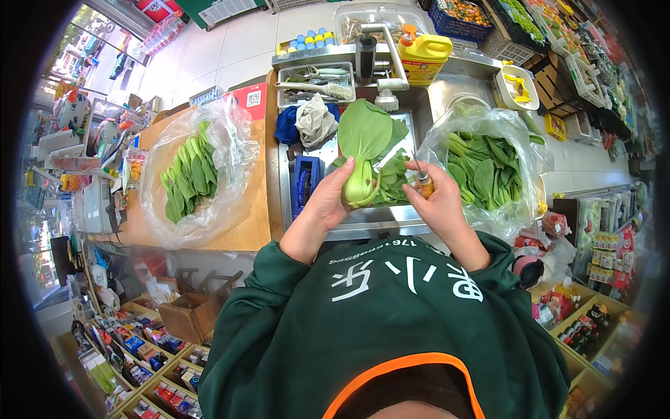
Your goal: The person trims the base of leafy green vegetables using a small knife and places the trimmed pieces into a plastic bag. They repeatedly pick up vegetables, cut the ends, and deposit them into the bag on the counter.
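My left hand (331, 195) grips a head of bok choy (362, 180) by its pale base, its broad leaf pointing away from me over the steel sink. In my right hand (435, 191) is a small knife (425, 183) with an orange-yellow handle; its thin blade points away, and its tip is hard to make out. Loose green leaves (393, 180) lie in the sink between and beneath my hands. To the right, a clear plastic bag (492, 118) holds many bok choy heads (484, 167). At the left, more bok choy (191, 170) lies in a row on another clear plastic bag (154, 183).
The sink's steel rim (377, 228) runs close to my body. Beyond my hands stand a faucet (387, 99), a yellow jug (423, 57) and a white basket (316, 84) of brushes. A grey cloth (316, 123) and a blue box (305, 183) sit left of the leaves.
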A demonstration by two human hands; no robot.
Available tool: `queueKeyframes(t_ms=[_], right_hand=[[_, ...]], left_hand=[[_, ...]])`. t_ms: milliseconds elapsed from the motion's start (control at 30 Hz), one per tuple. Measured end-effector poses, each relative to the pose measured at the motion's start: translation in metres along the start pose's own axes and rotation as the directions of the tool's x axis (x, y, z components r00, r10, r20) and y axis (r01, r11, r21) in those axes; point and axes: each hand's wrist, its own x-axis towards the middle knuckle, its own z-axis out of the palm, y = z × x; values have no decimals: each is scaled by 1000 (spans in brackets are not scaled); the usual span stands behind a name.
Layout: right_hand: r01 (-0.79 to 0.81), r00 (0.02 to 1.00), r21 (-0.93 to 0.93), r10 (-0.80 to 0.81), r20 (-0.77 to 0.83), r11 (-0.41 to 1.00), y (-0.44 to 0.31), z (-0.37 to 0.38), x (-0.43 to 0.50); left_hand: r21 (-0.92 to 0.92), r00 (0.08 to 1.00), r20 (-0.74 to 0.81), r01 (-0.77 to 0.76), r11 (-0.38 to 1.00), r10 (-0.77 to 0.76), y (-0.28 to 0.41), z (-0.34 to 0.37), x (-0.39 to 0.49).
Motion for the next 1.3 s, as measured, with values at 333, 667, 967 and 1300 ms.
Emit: queueKeyframes(t_ms=[333,667,967,1300], right_hand=[[-28,996,196,11,83,980,-7,28,-2],[92,994,68,-95,53,993,-9,25,-5],[33,999,109,-34,8,993,8,21,-11],[-117,991,103,109,83,988,11,1,-10]], left_hand=[[89,996,73,-64,994,58,-6,3,2],[216,996,13,-89,972,88,-15,9,1],[156,998,-2,-68,985,69,-20,16,0],[-45,998,-1,58,997,-58,-22,3,-17]])
